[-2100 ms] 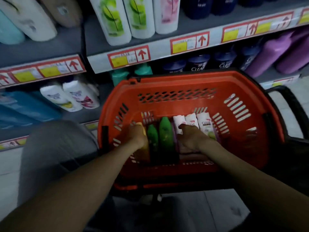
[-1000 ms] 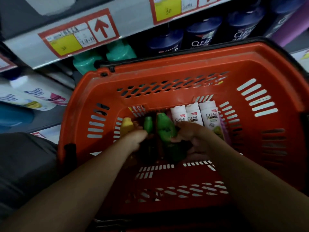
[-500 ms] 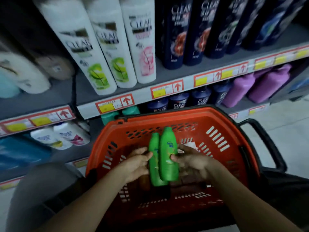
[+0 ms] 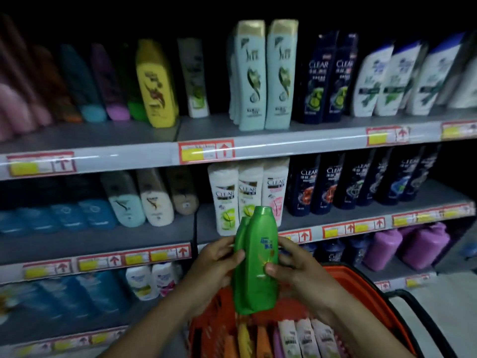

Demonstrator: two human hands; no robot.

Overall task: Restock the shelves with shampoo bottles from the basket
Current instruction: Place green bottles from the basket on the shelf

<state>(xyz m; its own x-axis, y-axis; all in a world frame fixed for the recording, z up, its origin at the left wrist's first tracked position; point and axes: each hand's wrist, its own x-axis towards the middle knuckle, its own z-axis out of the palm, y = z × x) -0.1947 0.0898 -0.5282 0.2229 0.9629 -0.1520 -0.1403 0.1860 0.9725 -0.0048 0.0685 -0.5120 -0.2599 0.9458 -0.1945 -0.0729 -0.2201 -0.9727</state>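
Shampoo bottles, two green ones (image 4: pixel 259 259), stand upright side by side in our hands, above the orange basket (image 4: pixel 366 288) and in front of the shelves (image 4: pixel 258 148). In the head view, our left hand (image 4: pixel 214 264) curls round the smaller bottle, which sits partly behind the larger, thumb on its front. Our right hand (image 4: pixel 296 270) grips the larger bottle, thumb pressed to its label. Below, more bottles lie in the basket: white ones (image 4: pixel 302 339), a yellow one and an orange one. White Clear bottles (image 4: pixel 247 195) stand on the middle shelf just behind the green caps.
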